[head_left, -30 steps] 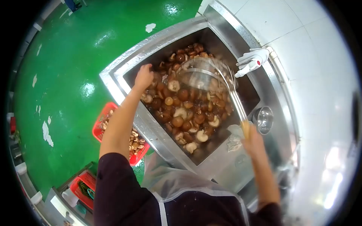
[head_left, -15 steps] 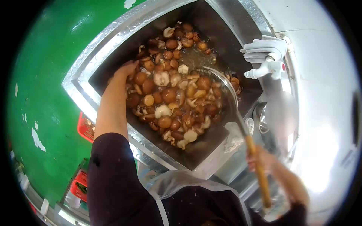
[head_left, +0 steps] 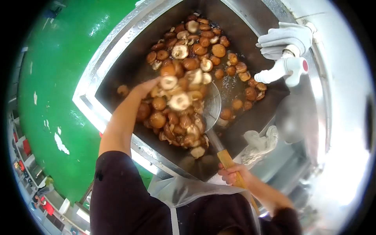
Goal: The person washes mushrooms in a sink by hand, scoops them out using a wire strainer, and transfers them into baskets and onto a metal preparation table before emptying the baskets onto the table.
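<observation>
Brown-capped mushrooms (head_left: pixel 158 120) are heaped over a round wire skimmer (head_left: pixel 214 105) inside the metal sink (head_left: pixel 231 25). My right hand (head_left: pixel 234 174) is wrapped round the skimmer's wooden handle (head_left: pixel 226 157). At the left side of the heap, my left hand (head_left: pixel 150 86) reaches in against the mushrooms. Its fingers are hidden behind them, so whether they grip any cannot be made out. Some mushrooms at the top of the heap are blurred by motion. More mushrooms (head_left: pixel 199 49) float in the water toward the far corner and the right side.
A white tap (head_left: pixel 288 70) juts over the sink's right side, with a pale glove (head_left: pixel 284 39) hung on the pipe. A crumpled white cloth or glove (head_left: pixel 260 145) lies on the right rim. Green floor (head_left: pixel 74 98) extends at left.
The skimmer has moved left and toward my body, with mushrooms now piled over it. My left hand has shifted right along with the heap. Open water shows between the heap and the floating mushrooms.
</observation>
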Demonstrator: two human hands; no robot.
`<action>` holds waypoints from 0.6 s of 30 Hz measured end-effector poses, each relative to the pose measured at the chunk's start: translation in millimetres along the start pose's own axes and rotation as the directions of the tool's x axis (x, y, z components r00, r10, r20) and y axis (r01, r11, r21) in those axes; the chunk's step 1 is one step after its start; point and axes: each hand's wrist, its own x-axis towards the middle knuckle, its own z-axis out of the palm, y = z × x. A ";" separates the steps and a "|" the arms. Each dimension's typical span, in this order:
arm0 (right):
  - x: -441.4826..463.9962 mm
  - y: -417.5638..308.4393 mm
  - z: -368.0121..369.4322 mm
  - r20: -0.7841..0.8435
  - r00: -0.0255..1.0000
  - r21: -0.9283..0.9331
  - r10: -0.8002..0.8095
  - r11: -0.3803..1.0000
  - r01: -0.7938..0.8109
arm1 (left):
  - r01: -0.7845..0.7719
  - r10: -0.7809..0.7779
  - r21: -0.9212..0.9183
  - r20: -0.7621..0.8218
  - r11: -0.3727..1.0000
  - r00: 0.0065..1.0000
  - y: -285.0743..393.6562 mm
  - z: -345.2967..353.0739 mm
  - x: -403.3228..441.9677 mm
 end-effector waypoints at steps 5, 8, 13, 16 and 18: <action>20.9 -8.1 -19.5 0.248 0.968 0.167 0.028 0.983 -0.071 | -0.046 0.217 0.567 -0.238 0.823 0.947 74.7 119.0 -68.7; 4.4 -1.4 -8.1 0.080 0.996 0.083 -0.039 0.996 0.032 | -0.124 0.580 0.924 -0.118 0.361 0.806 51.8 177.7 -98.6; -62.2 26.8 1.6 -0.292 0.939 -0.348 -0.183 0.934 0.074 | 0.237 -0.260 -0.470 0.016 0.850 0.965 24.2 244.0 -155.0; -80.4 35.9 2.4 -0.135 0.981 -0.398 -0.140 0.914 0.076 | 0.382 -0.308 -0.867 0.286 0.320 0.907 -36.7 284.2 -65.4; -70.0 44.8 -3.8 -0.089 0.980 -0.415 -0.177 0.901 0.125 | 0.237 -0.142 -0.940 0.207 0.247 0.968 -62.7 311.4 -25.7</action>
